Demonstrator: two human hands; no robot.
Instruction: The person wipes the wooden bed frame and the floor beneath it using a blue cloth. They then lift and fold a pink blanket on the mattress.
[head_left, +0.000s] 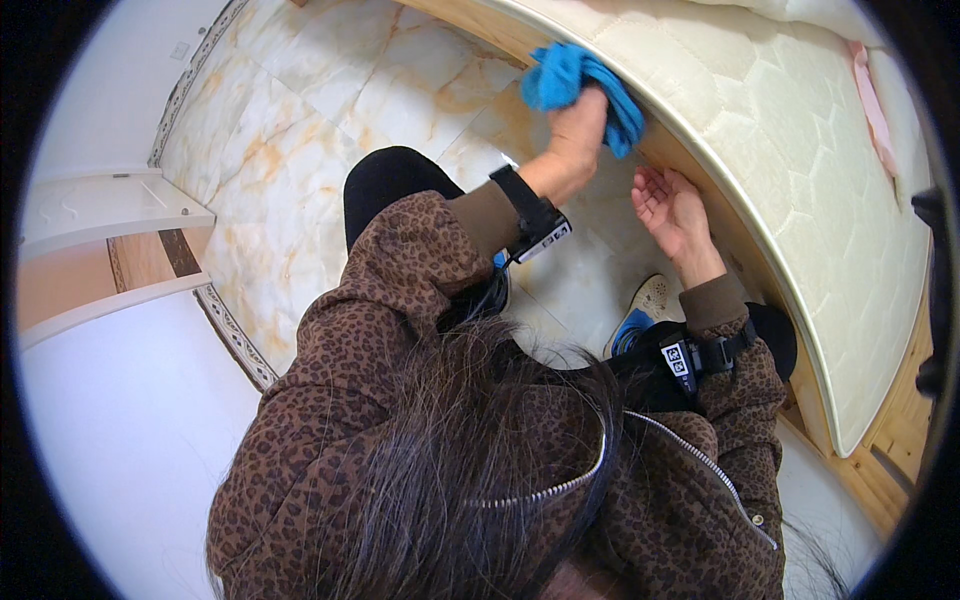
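Note:
A bunched blue cloth (559, 79) is in my left hand (579, 127), near the upper middle of the view. Part of it hangs over the back of the hand and lies close against the wooden side rail of a bed (667, 154). The fingers of that hand are mostly hidden by the cloth. Lower and to the right, my right hand (675, 214) is empty, palm turned up with the fingers loosely curled, beside the same rail. Above the rail lies a cream quilted mattress (757, 112).
Marbled floor tiles (300, 142) spread to the left of the bed. My slippered foot (645, 307) rests on them below my right hand. An open doorway (112, 270) with a white frame is at the far left. A pink strip of fabric (872, 112) lies on the mattress.

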